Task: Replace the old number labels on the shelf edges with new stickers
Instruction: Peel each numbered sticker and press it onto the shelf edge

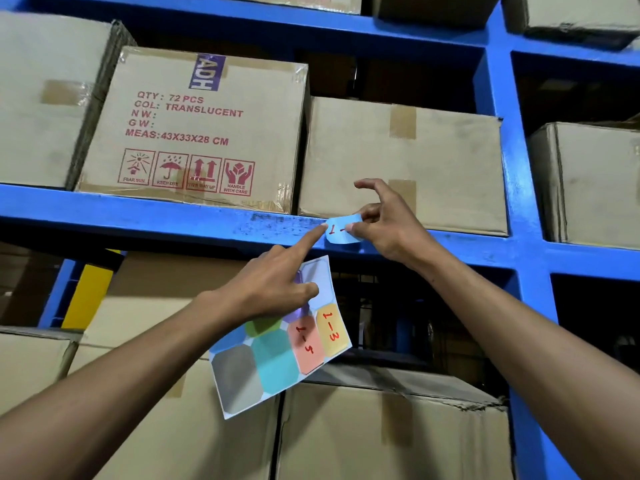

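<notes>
A light blue sticker point(341, 232) with red handwriting lies against the front edge of the blue shelf point(138, 213). My right hand point(384, 223) pinches the sticker's right side between thumb and fingers. My left hand point(277, 285) holds a sticker sheet point(273, 358) while its index fingertip touches the sticker's left edge. The sheet carries coloured patches; an orange one reads "1-5" and a yellow one "1-3". Left of the sticker the shelf edge shows dark scuffed residue point(277, 225).
Cardboard boxes fill the shelves: a printed "ADH" box point(194, 126) and a plain box point(401, 161) stand just above the sticker, more boxes point(381, 427) below. A blue upright post point(519, 202) rises at the right. A yellow panel point(88, 296) is at the lower left.
</notes>
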Demonstrator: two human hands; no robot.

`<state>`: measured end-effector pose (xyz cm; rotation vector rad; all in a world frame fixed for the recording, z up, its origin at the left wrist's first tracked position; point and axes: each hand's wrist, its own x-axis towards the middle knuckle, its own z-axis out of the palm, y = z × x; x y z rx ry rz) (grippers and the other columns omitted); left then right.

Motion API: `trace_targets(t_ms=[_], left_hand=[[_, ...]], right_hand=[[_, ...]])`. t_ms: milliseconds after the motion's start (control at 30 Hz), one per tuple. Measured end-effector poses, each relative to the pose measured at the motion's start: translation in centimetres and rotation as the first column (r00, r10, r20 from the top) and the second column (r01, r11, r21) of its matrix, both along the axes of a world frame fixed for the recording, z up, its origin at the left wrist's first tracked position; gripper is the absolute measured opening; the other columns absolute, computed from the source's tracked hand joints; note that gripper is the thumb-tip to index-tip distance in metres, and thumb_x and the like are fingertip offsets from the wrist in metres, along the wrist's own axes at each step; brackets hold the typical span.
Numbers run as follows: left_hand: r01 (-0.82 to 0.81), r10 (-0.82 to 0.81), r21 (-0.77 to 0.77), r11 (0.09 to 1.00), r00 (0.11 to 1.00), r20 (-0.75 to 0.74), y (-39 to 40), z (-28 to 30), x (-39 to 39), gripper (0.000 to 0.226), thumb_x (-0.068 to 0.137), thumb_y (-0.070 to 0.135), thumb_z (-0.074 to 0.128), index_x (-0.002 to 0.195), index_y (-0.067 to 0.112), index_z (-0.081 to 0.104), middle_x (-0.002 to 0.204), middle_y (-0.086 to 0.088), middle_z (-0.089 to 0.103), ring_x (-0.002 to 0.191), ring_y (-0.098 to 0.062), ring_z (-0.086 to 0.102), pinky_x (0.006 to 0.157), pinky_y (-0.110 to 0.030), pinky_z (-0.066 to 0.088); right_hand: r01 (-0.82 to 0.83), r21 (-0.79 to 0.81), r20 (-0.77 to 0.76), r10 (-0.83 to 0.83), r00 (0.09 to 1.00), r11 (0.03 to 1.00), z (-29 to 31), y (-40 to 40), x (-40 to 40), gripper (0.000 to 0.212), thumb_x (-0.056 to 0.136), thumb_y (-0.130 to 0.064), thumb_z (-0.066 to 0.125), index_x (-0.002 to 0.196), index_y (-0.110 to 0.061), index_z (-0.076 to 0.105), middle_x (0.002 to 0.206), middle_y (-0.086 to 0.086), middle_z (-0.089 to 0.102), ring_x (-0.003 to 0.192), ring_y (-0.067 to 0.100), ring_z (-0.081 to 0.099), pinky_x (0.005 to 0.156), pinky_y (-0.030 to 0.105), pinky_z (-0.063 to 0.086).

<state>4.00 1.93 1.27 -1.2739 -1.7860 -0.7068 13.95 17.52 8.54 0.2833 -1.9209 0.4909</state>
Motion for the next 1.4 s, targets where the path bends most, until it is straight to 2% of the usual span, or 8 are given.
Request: trace_targets(t_ms=[267,433,667,900,1033,1167,1267,1400], left_hand=[[-0.099,0.099,-0.001,0.995,0.992,-0.083,0.3,0.1,-1.3,0.093,0.078,0.03,0.054,0.142,0.05,-0.01,0.068,0.002,0.046,0.079,-0.025,0.045,0.055,-0.034,0.031],[-0.162,0.16,-0.012,0.987,0.982,-0.102,0.6,0.3,-2.0,0.093,0.079,0.032,0.051,0.141,0.049,-0.015,0.072,-0.004,0.049,0.077,-0.027,0.048,0.05,-0.032,0.029],[-0.21,0.207,-0.033,0.977,0.974,-0.09,1.0,0.2,-3.2,0.095,0.078,0.033,0.051,0.139,0.049,-0.021,0.075,-0.007,0.054,0.072,-0.025,0.05,0.048,-0.031,0.029],[-0.331,0.327,-0.025,0.943,0.939,-0.108,1.3,-0.1,-3.6,0.098,0.079,0.033,0.052,0.137,0.049,-0.025,0.062,0.0,0.035,0.052,-0.017,0.034,0.048,-0.033,0.024],[-0.358,0.356,0.001,0.934,0.928,-0.112,1.4,-0.3,-3.6,0.098,0.08,0.034,0.054,0.138,0.048,-0.025,0.061,0.002,0.031,0.052,-0.017,0.032,0.052,-0.032,0.027],[-0.393,0.391,0.012,0.92,0.912,-0.122,1.4,-0.4,-3.4,0.099,0.081,0.034,0.054,0.139,0.046,-0.025,0.061,0.001,0.029,0.052,-0.017,0.03,0.055,-0.032,0.03],[-0.388,0.386,0.013,0.922,0.914,-0.121,1.6,-0.5,-3.2,0.1,0.08,0.033,0.055,0.138,0.046,-0.026,0.06,0.001,0.029,0.057,-0.022,0.036,0.058,-0.034,0.032],[-0.377,0.376,0.017,0.926,0.917,-0.133,1.6,-0.7,-3.0,0.101,0.08,0.031,0.054,0.14,0.042,-0.026,0.059,0.002,0.03,0.065,-0.031,0.052,0.057,-0.034,0.034]], right_hand=[[0.02,-0.011,-0.044,-0.021,0.999,1.0,-0.4,-0.4,-2.4,0.062,0.075,0.001,0.068,0.127,-0.021,0.042,0.073,0.004,0.054,0.069,0.021,0.054,0.077,0.041,0.054],[0.017,-0.022,-0.069,-0.019,0.997,1.0,-1.0,-0.6,-3.3,0.058,0.076,-0.001,0.068,0.125,-0.02,0.044,0.065,-0.004,0.052,0.065,0.001,0.05,0.074,0.029,0.045],[0.061,-0.008,-0.087,-0.061,0.994,0.998,-0.9,-1.0,-3.2,0.058,0.077,-0.002,0.068,0.126,-0.02,0.043,0.067,-0.003,0.052,0.068,0.017,0.055,0.077,0.035,0.051],[0.084,-0.021,-0.076,-0.085,0.993,0.996,-0.9,-1.1,-3.1,0.058,0.078,-0.005,0.069,0.129,-0.016,0.043,0.089,0.013,0.063,0.087,0.025,0.062,0.085,0.037,0.053],[0.121,-0.009,-0.097,-0.121,0.988,0.993,-1.0,-1.2,-3.0,0.06,0.077,-0.007,0.071,0.129,-0.017,0.043,0.086,0.007,0.06,0.086,0.02,0.059,0.075,0.027,0.046],[0.187,0.062,-0.109,-0.179,0.978,0.98,-1.0,-1.6,-3.0,0.065,0.076,-0.003,0.069,0.13,-0.02,0.038,0.083,0.002,0.057,0.091,0.025,0.056,0.076,0.031,0.048],[0.22,0.103,-0.129,-0.207,0.97,0.97,-1.1,-1.7,-3.1,0.069,0.076,0.0,0.068,0.132,-0.022,0.035,0.086,0.002,0.055,0.088,0.024,0.056,0.074,0.031,0.049],[0.205,0.061,-0.127,-0.196,0.972,0.977,-0.4,-1.3,-2.8,0.073,0.072,-0.001,0.072,0.132,-0.022,0.036,0.089,0.005,0.056,0.076,0.02,0.056,0.057,0.019,0.043]])
